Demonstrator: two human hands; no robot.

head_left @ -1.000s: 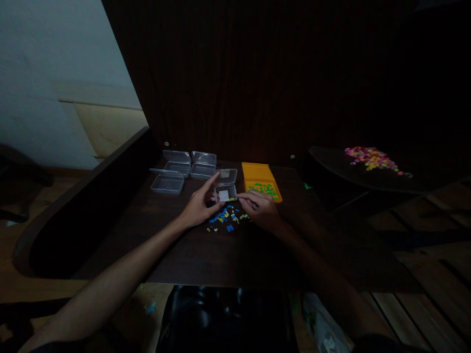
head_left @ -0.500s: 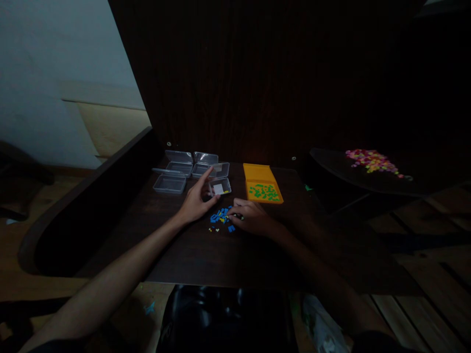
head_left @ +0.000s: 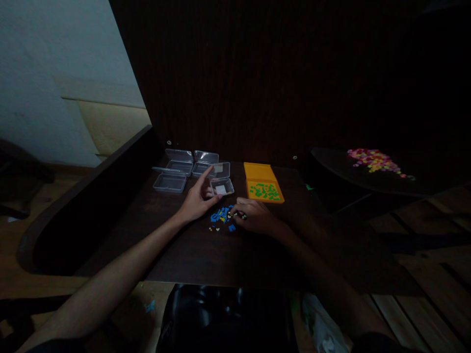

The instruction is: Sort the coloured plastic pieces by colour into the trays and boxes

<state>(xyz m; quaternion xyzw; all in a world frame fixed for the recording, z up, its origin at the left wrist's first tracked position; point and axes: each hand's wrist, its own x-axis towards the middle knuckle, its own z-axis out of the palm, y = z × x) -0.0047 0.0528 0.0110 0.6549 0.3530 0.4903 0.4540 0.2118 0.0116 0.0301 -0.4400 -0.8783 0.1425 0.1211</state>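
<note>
Open left hand [head_left: 196,201] touches the clear box [head_left: 227,182] holding 1 white piece [head_left: 221,189] toward the table's [head_left: 206,260] far edge, while right hand [head_left: 257,216] curls over the blue-yellow pile [head_left: 221,216], grip unclear, near the orange box [head_left: 257,171] of green pieces [head_left: 263,191].

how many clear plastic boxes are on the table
4, all open: front-left box, back-left box, back-middle box, and nearest box by the left hand. The dim light may hide more.

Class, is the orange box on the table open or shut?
Open: the orange box has its lid laid back, and green pieces show inside.
</note>
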